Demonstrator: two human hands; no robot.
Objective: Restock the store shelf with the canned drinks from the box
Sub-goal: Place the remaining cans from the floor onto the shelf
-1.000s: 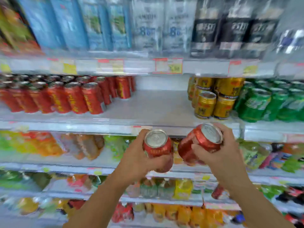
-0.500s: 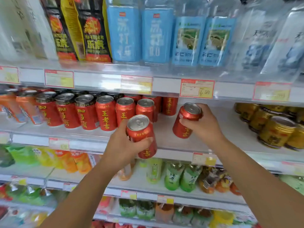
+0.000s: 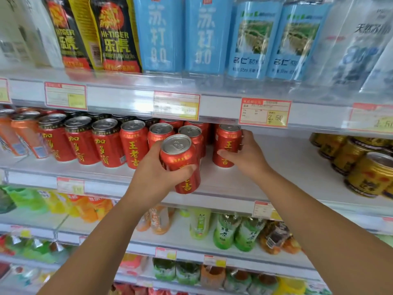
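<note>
Two cans brought to the shelf (image 3: pixel 276 184): one at its place, one not yet in.
The right can (image 3: pixel 226 145) is gripped upright by the curled fingers of the right hand (image 3: pixel 247 159), apparently set down just right of the red row (image 3: pixel 134 145). The left can (image 3: pixel 180 165), tilted at the near edge, is clasped by the left hand (image 3: pixel 154 177). If it is pushed in carelessly, the row could be toppled.

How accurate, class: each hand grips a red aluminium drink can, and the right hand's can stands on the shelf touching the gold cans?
Not quite. The head view shows the red aluminium drink can in the right hand standing beside the row of red cans; bare white shelf separates it from the gold cans. The left hand grips another.
</note>
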